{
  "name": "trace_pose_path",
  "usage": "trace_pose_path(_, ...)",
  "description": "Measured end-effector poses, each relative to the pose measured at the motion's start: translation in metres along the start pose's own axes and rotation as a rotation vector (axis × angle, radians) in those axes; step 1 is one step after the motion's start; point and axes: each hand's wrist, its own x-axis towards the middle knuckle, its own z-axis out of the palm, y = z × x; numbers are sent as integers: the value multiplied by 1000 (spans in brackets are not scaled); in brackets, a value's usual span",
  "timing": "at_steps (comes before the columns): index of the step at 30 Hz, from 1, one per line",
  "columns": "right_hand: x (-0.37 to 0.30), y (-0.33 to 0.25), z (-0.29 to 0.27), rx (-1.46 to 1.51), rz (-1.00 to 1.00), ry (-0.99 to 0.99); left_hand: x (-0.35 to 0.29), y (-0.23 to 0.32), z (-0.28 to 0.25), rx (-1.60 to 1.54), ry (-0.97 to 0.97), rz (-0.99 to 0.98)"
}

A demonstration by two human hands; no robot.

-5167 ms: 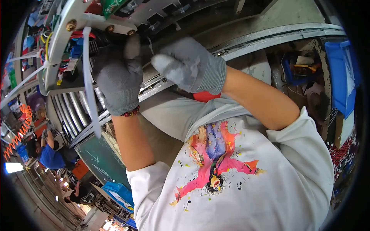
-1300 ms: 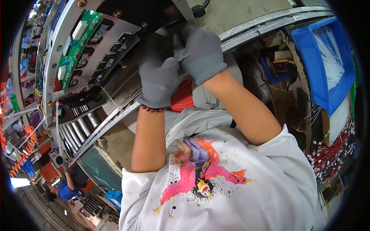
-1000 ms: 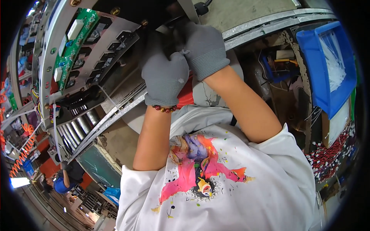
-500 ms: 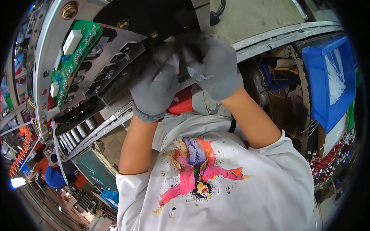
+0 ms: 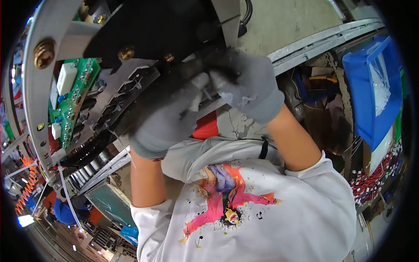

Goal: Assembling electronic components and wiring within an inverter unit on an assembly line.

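Observation:
Both my hands wear grey knit gloves and meet at the lower edge of a black panel (image 5: pixel 174 30) on a metal-framed unit. My left hand (image 5: pixel 170 115) is bent inward, its fingers curled and blurred against the dark edge. My right hand (image 5: pixel 255 83) comes in from the other side, fingertips curled close to the left ones, with whitish worn patches on the glove. What the fingers pinch is too smeared and dark to name. Left of them, the unit's frame (image 5: pixel 37 91) carries a green circuit board (image 5: pixel 78 94) with white blocks, and brass screws (image 5: pixel 126 53).
A blue bin (image 5: pixel 366 96) holding clear plastic bags stands at the right, above a bundle of red wires (image 5: pixel 375 179). Metal rollers (image 5: pixel 89 170) run below the unit at left. An orange coiled hose (image 5: pixel 28 187) hangs at far left. A black cable (image 5: pixel 248 17) lies beyond my right hand.
In the picture, the unit has shifted left and down. My left hand has moved left and down and turned more sideways; the right has moved slightly right and down. Both fingertips stay near the dark edge.

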Motion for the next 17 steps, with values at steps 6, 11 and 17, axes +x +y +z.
trace_pose_path(6,3,-1,2,46,31,-8,-12,-8,11,3,81,-160)
trace_pose_path(11,3,6,0,86,33,-46,-19,-1,24,27,302,-332)
trace_pose_path(17,2,-6,1,2,43,-41,-21,-9,13,69,216,-242)
